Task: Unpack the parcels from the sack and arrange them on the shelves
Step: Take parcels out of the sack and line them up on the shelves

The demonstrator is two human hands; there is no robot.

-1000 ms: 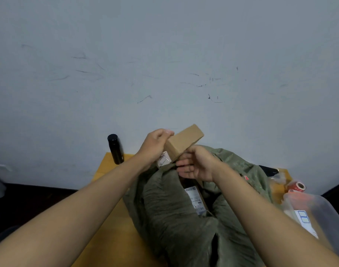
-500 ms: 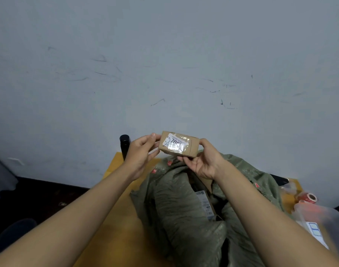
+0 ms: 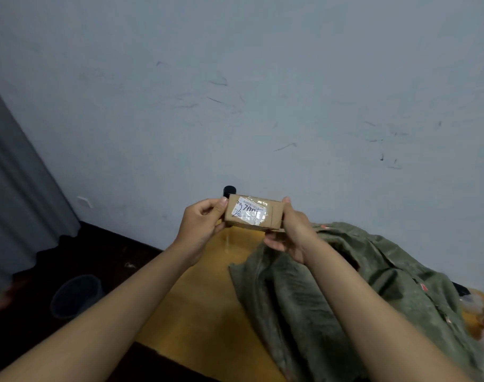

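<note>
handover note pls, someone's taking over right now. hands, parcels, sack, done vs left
Left hand: grips the left end of the small cardboard parcel.
Right hand: grips its right end. Parcel is held level above the yellow table, label facing the camera.
Green sack: slumped on the table, right of the hands; contents not visible.
Black bottle: behind the parcel, mostly hidden.
Done: this parcel is out of the sack.
Left: shelve it; no shelves are in view. Then check the sack for more.
</note>
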